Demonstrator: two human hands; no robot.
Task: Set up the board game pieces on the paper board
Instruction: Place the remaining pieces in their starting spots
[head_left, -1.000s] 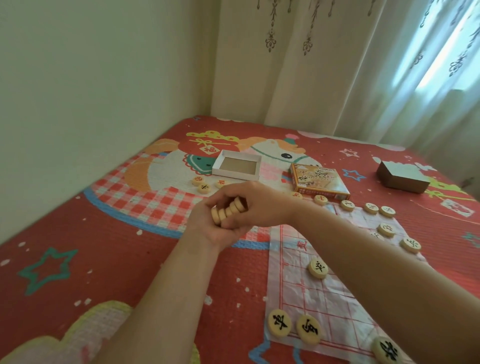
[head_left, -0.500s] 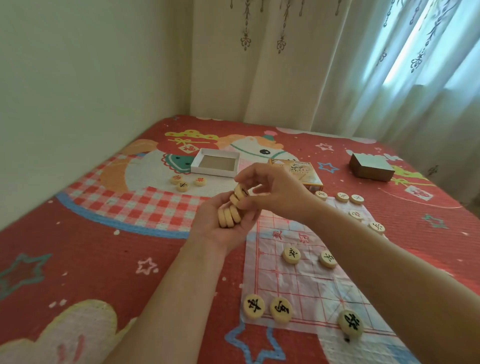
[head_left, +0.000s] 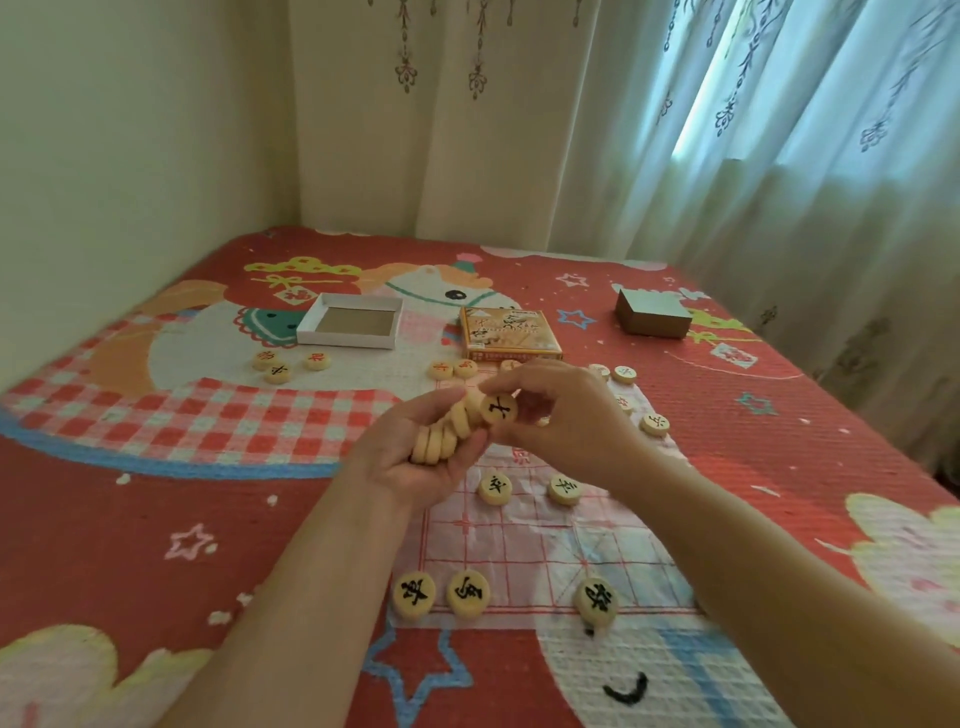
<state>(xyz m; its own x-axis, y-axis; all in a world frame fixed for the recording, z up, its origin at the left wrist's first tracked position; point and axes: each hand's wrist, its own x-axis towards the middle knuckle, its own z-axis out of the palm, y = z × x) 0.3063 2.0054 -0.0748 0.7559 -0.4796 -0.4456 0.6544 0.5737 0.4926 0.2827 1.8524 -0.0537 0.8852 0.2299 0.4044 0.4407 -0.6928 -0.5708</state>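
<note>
My left hand (head_left: 410, 457) cradles a stack of round wooden pieces (head_left: 441, 436) above the paper board (head_left: 524, 545). My right hand (head_left: 566, 410) pinches one black-marked piece (head_left: 498, 408) at the top end of that stack, its face turned toward me. On the board lie two black pieces mid-way (head_left: 494, 487) (head_left: 564, 488) and three along the near edge (head_left: 413, 595) (head_left: 467, 593) (head_left: 596, 601). More pieces (head_left: 653, 424) lie along the board's far right.
An open white box tray (head_left: 350, 327) and a printed box lid (head_left: 509, 335) sit at the back on the red bedspread. Three loose pieces (head_left: 275, 371) lie near the tray, a grey box (head_left: 652, 312) at the far right. Wall left, curtains behind.
The view tilted down and shifted, bringing the near board edge into sight. My right hand has drawn one piece off the top of the stack and turned its face up.
</note>
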